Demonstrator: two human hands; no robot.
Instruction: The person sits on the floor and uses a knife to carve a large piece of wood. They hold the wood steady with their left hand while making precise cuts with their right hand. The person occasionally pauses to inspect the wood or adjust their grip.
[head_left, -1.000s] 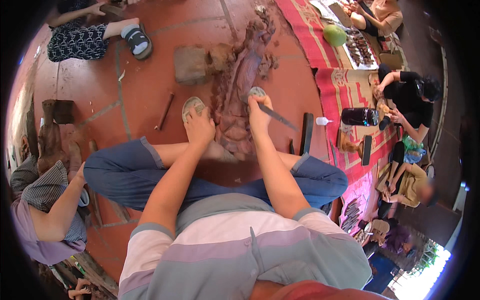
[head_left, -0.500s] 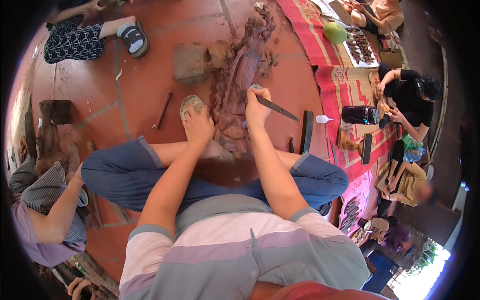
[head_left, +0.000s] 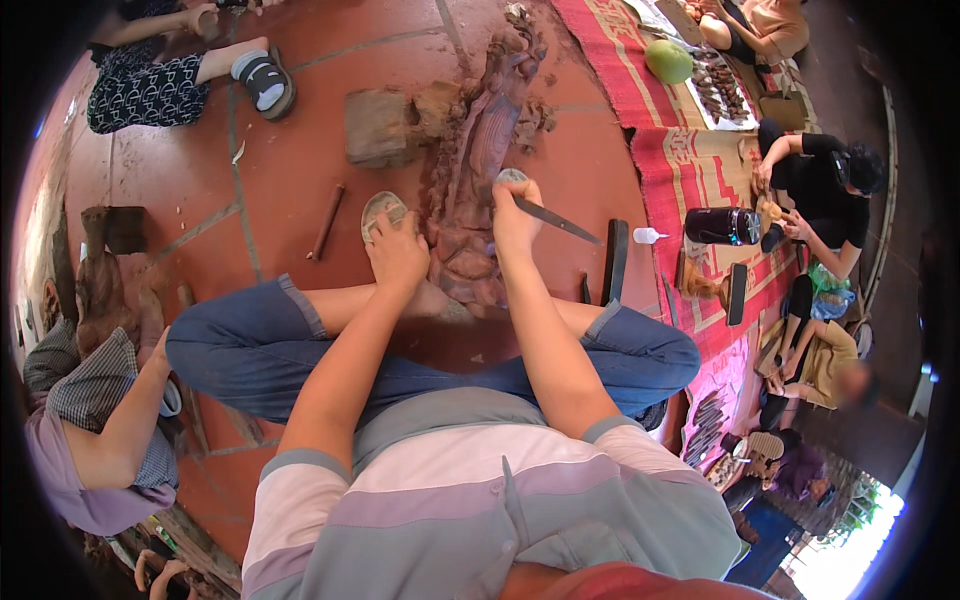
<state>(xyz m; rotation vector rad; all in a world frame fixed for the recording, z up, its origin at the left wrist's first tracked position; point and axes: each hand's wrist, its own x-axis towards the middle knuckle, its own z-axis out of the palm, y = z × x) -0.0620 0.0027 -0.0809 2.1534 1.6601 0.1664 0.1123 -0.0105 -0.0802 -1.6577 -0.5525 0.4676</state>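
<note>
A long reddish-brown wood carving [head_left: 490,140] with ridged relief lies on the floor, its near end between my crossed legs. In my right hand [head_left: 517,220] is a thin dark file-like tool [head_left: 560,222], one end sticking out to the right. That hand is closed round it at the carving's right edge; the tool's far end is hidden. My left hand [head_left: 400,253] lies along the carving's left side, fingers stretched forward, over part of a pale sandal [head_left: 382,208]. Another pale, rounded sole-like piece [head_left: 512,175] shows just beyond my right hand.
Beyond my left hand stands a rough wood block [head_left: 378,128], with a brown stick [head_left: 327,222] nearer. A dark bar [head_left: 615,262] and a white bottle [head_left: 649,236] lie right. The red mat [head_left: 650,180] holds a black flask [head_left: 722,227] and green fruit [head_left: 668,62]. People sit on both sides.
Both hands keep nearly the same place and hold. The right hand and its tool have shifted only very slightly. At upper left, another person's hands have moved a little.
</note>
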